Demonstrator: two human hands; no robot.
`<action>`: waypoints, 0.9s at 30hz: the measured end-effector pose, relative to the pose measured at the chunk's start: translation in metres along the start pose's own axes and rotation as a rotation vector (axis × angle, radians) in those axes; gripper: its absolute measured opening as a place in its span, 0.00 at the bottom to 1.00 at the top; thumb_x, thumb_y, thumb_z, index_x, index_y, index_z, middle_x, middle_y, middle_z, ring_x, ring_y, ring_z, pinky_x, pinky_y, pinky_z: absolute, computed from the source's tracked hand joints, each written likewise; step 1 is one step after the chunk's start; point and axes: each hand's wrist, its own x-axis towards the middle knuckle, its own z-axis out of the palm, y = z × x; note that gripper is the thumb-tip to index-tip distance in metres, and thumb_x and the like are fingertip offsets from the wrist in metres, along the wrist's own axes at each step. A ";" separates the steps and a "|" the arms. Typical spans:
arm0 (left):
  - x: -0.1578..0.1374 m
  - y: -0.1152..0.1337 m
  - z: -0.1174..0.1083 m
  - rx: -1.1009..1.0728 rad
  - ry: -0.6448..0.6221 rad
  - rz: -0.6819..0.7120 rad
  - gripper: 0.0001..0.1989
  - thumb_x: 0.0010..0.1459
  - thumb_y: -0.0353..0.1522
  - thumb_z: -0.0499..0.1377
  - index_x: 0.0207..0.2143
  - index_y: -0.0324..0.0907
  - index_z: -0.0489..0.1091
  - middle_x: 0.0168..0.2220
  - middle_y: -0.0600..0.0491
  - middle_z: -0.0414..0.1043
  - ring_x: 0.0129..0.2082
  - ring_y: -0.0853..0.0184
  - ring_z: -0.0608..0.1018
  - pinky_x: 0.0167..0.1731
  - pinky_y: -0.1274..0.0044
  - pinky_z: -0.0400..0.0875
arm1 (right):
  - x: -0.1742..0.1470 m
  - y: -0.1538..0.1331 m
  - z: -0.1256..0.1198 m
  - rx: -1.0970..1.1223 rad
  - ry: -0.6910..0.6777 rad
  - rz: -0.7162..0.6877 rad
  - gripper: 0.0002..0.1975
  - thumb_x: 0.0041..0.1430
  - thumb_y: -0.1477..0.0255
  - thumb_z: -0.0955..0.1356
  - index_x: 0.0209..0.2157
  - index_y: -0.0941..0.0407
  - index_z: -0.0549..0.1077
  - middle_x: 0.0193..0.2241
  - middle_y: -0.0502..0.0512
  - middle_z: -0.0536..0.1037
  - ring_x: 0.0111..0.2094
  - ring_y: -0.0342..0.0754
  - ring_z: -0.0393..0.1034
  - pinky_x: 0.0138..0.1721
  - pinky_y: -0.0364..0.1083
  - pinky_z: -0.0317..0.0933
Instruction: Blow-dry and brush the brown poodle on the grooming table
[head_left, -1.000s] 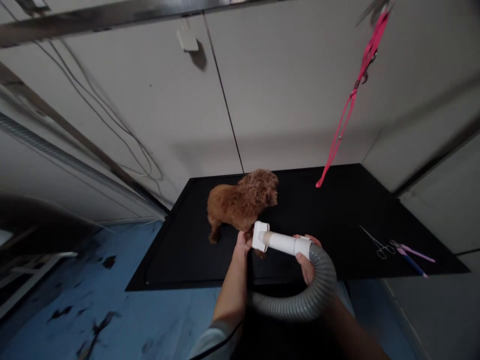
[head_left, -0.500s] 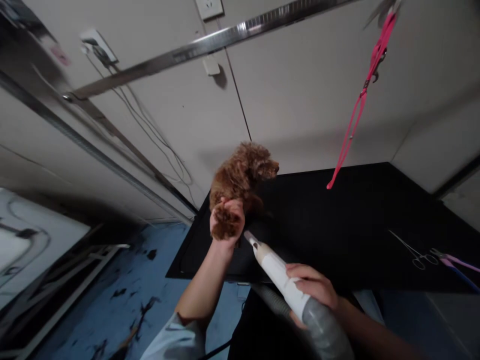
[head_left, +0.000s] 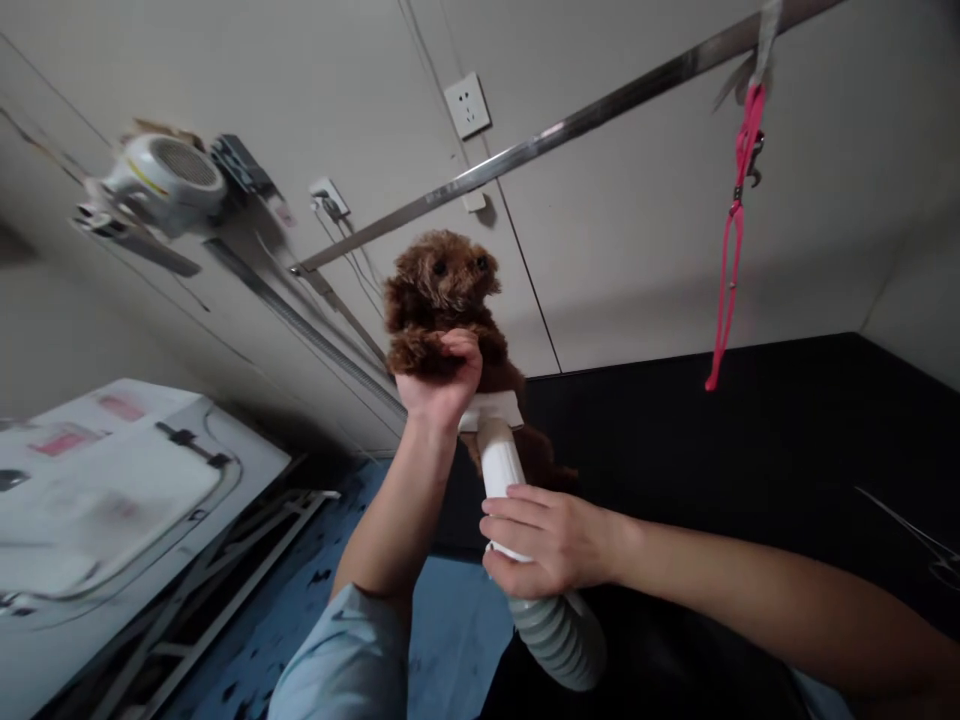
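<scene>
A curly brown dog (head_left: 450,275) is raised upright on its hind legs at the left end of the black table (head_left: 637,430). My left hand (head_left: 442,385) is closed around its front legs, just under the head. My right hand (head_left: 544,540) wraps round the white dryer nozzle (head_left: 501,465), whose wide flat tip points at the dog's belly, close to my left wrist. From the nozzle's lower end a grey ribbed hose (head_left: 559,640) curves down. The tip hides part of the dog's underside.
A pink grooming loop (head_left: 727,290) hangs from the metal bar (head_left: 525,150) above the table. Scissors (head_left: 919,535) lie at the right. A dryer motor (head_left: 169,180) hangs on the left wall, above a white cabinet (head_left: 112,500). Hair clumps dot the blue floor (head_left: 450,640).
My left hand has lifted the dog's front, and its head now faces me. The nozzle has swung up and left to its belly, its wide tip now showing. The view has shifted left.
</scene>
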 end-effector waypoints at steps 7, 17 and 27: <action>-0.021 0.003 -0.012 0.009 -0.021 -0.067 0.13 0.56 0.26 0.52 0.22 0.41 0.52 0.26 0.56 0.56 0.21 0.79 0.65 0.19 0.89 0.64 | -0.009 -0.018 0.000 0.066 -0.081 -0.080 0.05 0.61 0.74 0.65 0.40 0.52 0.69 0.34 0.50 0.78 0.42 0.45 0.73 0.49 0.47 0.65; -0.033 0.019 -0.039 0.039 -0.106 -0.040 0.16 0.54 0.27 0.55 0.20 0.42 0.48 0.24 0.58 0.55 0.16 0.82 0.62 0.15 0.91 0.61 | -0.037 -0.031 0.032 0.113 0.046 -0.003 0.07 0.59 0.73 0.68 0.40 0.53 0.69 0.40 0.54 0.78 0.47 0.48 0.72 0.52 0.50 0.63; -0.033 0.029 -0.053 0.085 -0.107 -0.010 0.16 0.54 0.28 0.56 0.21 0.42 0.49 0.24 0.58 0.57 0.15 0.83 0.62 0.13 0.93 0.59 | -0.049 -0.025 0.106 0.137 0.083 -0.024 0.06 0.60 0.73 0.67 0.40 0.52 0.69 0.39 0.54 0.78 0.46 0.47 0.70 0.51 0.51 0.62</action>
